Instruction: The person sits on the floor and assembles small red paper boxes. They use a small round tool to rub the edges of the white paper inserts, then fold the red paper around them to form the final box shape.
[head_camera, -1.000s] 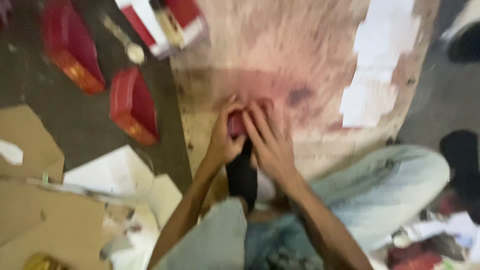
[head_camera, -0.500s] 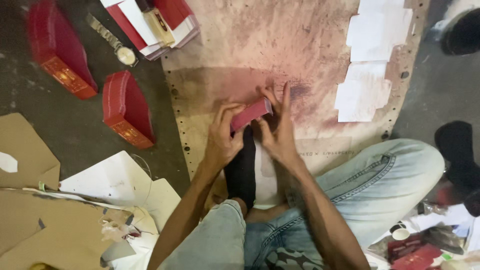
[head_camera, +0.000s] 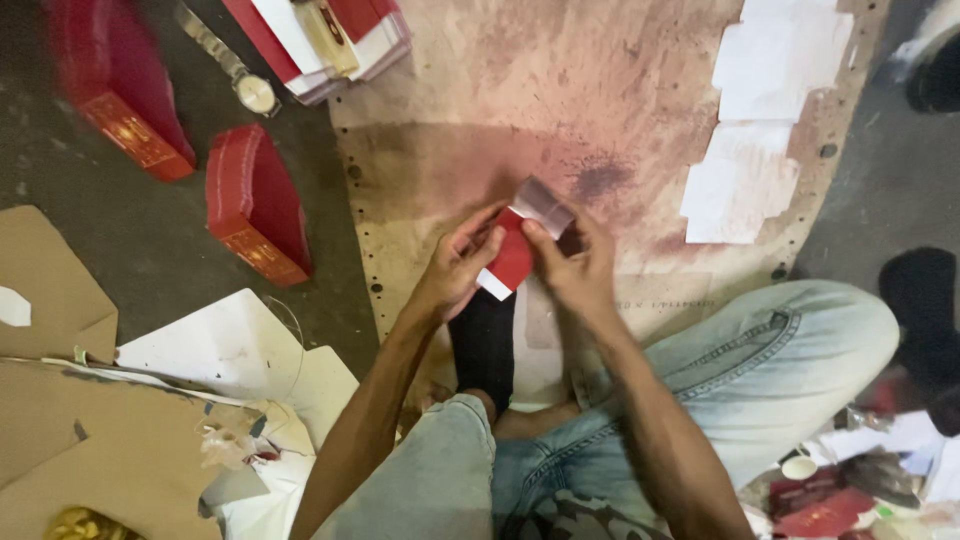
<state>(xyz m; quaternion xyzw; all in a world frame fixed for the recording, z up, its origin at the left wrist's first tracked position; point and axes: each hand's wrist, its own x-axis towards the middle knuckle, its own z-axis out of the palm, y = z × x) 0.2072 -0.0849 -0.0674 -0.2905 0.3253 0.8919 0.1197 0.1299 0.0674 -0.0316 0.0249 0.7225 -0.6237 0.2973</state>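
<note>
A small red card piece (head_camera: 513, 255) is pinched between the left hand (head_camera: 452, 275) and right hand (head_camera: 572, 268) above the stained board (head_camera: 620, 90) — a fold seems underway; firm, even creasing is called for next

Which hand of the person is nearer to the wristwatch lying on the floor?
The left hand. It holds the red card from the left, on the side of the wristwatch. The right hand holds the card from the right, farther from the watch.
</note>
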